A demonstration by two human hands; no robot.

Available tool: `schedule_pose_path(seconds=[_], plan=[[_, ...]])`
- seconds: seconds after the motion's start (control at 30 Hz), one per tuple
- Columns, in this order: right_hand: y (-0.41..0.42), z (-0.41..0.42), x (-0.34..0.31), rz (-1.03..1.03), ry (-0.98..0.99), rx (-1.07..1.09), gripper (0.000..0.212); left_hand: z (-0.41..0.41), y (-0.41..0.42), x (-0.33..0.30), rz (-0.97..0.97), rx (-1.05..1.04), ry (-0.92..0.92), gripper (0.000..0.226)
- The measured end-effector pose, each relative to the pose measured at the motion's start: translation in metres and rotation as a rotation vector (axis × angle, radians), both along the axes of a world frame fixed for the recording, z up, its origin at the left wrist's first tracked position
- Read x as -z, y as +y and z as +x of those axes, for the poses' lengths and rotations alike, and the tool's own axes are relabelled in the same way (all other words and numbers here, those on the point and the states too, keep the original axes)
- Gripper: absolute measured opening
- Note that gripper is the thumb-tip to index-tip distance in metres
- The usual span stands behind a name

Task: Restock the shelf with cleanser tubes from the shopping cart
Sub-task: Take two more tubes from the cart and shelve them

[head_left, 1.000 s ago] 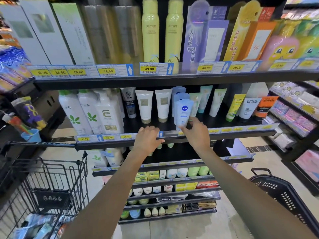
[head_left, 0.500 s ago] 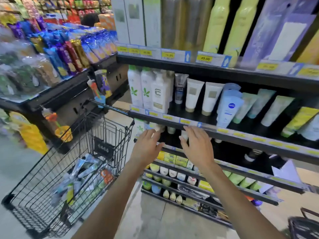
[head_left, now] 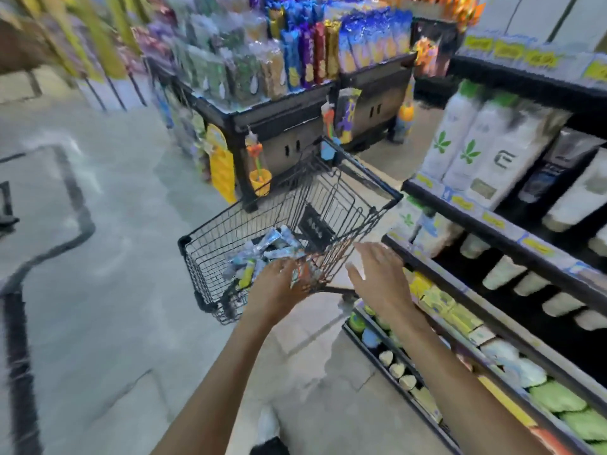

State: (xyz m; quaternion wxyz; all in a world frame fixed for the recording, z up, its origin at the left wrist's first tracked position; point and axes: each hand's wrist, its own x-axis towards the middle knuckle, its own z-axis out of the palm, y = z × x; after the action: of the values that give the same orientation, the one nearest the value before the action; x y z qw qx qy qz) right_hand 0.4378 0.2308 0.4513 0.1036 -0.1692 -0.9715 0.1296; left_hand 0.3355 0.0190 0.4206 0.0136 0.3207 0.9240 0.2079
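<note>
A black wire shopping cart (head_left: 210, 257) stands on the floor left of the shelf, with several cleanser tubes (head_left: 266, 251) piled in its bottom. My left hand (head_left: 279, 287) hovers over the cart's near side, fingers spread, holding nothing. Apart from it, my right hand (head_left: 377, 274) is open in the air between the cart and the black shelf (head_left: 486, 231). The shelf on the right carries white bottles (head_left: 469, 152) and upright white tubes. The whole view is blurred by motion.
A black display stand (head_left: 282, 116) stacked with snack packets rises right behind the cart, toys hanging from its side. Lower shelf rows (head_left: 437, 310) hold yellow boxes and small jars. Grey tiled floor (head_left: 108, 257) spreads to the left.
The view has swung left and down from the shelf to the cart. Both hands left the shelf edge and dropped toward the cart, the left one now over the tubes.
</note>
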Motion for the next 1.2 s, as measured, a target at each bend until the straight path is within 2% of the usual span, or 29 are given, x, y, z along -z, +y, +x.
schedule_pose_path(seconds=[0.1,0.23,0.6,1.0,1.2], plan=[[-0.029,-0.034,0.007,-0.019,-0.042,-0.062,0.053,-0.026,-0.032,0.020,-0.047,-0.073,-0.053,0.054],[-0.061,-0.077,0.012,-0.057,-0.088,-0.104,0.053,-0.061,-0.061,0.033,-0.053,-0.143,-0.115,0.057],[-0.098,-0.175,0.059,-0.210,-0.254,-0.115,0.050,-0.144,-0.096,0.076,-0.118,-0.114,-0.236,0.053],[-0.047,-0.291,0.125,-0.302,-0.488,-0.090,0.046,-0.239,-0.064,0.153,-0.167,-0.256,-0.467,0.051],[-0.008,-0.355,0.189,-0.357,-0.594,-0.075,0.041,-0.288,-0.036,0.203,-0.149,-0.365,-0.573,0.055]])
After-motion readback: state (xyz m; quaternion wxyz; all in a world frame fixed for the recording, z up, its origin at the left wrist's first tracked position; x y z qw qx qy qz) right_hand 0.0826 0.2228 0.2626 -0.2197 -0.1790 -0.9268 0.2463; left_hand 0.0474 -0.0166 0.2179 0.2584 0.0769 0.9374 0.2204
